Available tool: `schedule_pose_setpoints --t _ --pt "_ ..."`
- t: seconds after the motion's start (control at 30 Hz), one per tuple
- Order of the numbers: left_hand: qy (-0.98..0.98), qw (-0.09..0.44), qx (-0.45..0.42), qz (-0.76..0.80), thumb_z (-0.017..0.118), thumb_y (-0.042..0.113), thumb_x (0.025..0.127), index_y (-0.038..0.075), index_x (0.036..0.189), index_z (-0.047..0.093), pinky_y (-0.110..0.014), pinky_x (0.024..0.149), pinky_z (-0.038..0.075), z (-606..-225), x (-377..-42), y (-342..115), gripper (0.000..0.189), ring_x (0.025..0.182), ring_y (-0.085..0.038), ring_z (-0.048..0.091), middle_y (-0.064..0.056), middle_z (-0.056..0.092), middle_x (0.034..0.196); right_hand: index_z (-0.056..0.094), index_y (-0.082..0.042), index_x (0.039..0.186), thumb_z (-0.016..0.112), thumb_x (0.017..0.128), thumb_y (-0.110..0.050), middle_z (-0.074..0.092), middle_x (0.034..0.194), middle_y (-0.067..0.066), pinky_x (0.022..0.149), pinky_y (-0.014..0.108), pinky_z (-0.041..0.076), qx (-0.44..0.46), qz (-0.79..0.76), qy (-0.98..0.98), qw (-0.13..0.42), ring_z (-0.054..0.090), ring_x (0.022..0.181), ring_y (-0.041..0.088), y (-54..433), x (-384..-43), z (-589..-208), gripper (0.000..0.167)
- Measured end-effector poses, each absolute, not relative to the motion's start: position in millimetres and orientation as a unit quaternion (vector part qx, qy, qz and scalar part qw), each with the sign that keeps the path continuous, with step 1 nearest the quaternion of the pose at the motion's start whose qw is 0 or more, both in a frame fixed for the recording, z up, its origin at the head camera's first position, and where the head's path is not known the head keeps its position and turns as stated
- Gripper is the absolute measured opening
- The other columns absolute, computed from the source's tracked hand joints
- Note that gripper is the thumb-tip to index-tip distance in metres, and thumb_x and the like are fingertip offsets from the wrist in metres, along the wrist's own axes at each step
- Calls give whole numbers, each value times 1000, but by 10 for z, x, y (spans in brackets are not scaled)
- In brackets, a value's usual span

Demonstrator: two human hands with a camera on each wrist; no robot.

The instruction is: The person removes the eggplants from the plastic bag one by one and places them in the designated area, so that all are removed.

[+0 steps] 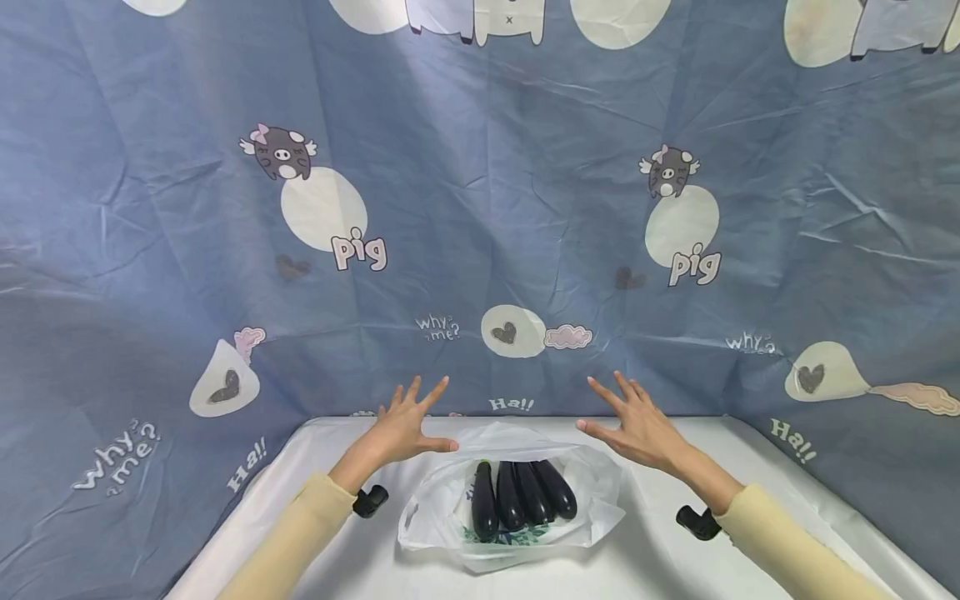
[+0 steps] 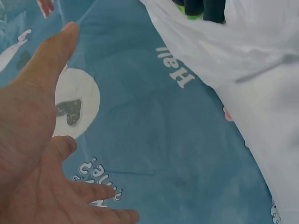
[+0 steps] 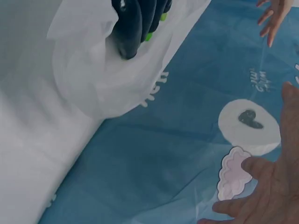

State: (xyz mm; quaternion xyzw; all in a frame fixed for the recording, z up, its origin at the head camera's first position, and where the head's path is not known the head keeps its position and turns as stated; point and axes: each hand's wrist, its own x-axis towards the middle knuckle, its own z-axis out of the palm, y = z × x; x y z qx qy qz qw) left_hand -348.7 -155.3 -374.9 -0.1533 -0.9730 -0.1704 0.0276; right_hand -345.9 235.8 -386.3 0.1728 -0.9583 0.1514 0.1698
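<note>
Several dark purple eggplants (image 1: 533, 493) lie side by side in an open white plastic bag (image 1: 438, 508) on the table. Above the bag's left edge is my left hand (image 1: 401, 429), fingers spread and holding nothing. On the other side, my right hand (image 1: 637, 427) is raised with its fingers apart, also holding nothing. Neither hand touches the bag. In the left wrist view, the palm and spread fingers of the left hand (image 2: 42, 154) show beside the bag (image 2: 196, 42). The right wrist view has the right hand (image 3: 266, 186) at its lower right, away from the eggplants (image 3: 128, 30).
A white-covered table (image 1: 360, 562) carries the bag. Behind it hangs a blue patterned cloth (image 1: 480, 208) with cartoon pigs and lettering. Black wrist devices sit under both forearms, the left one (image 1: 371, 502) and the right one (image 1: 699, 523).
</note>
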Motion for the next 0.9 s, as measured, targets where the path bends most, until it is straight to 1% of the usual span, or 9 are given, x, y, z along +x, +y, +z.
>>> schedule_pose_setpoints --t 0.13,0.27,0.47,0.73,0.9 --pt "-972 23 -160 -168 68 64 75 37 155 9 -76 104 17 -3777 -3414 -1536 102 143 -53 7 -23 2 161 33 -27 151 53 83 -71 26 155 25 98 73 33 175 159 -955 177 27 138 53 2321 -3404 -3902 83" --pt "-971 13 -163 -177 68 63 76 37 155 11 -75 104 19 -3814 -3350 -1538 101 143 -53 9 -24 7 160 33 -29 151 53 84 -69 28 155 23 95 72 36 177 180 -951 178 29 138 51 2299 -3341 -3966 81" --pt "-962 -2 -169 -212 69 58 77 36 154 17 -73 104 24 -3922 -3264 -1565 96 142 -53 15 -26 14 159 35 -31 150 54 85 -67 34 152 24 93 72 38 171 210 -946 180 35 134 52 2287 -3268 -4103 76" --pt "-955 -24 -172 -239 71 52 79 30 154 22 -67 101 35 -4149 -3167 -1607 92 137 -52 31 -29 24 154 39 -26 148 55 86 -64 43 146 23 94 68 40 170 245 -939 171 43 130 47 2289 -3158 -4298 75" --pt "-954 -34 -169 -247 72 52 79 29 154 23 -67 96 39 -4286 -3100 -1655 92 129 -54 41 -31 28 151 43 -22 146 57 87 -62 50 139 19 93 64 44 168 255 -938 165 51 123 44 2311 -3060 -4418 73"
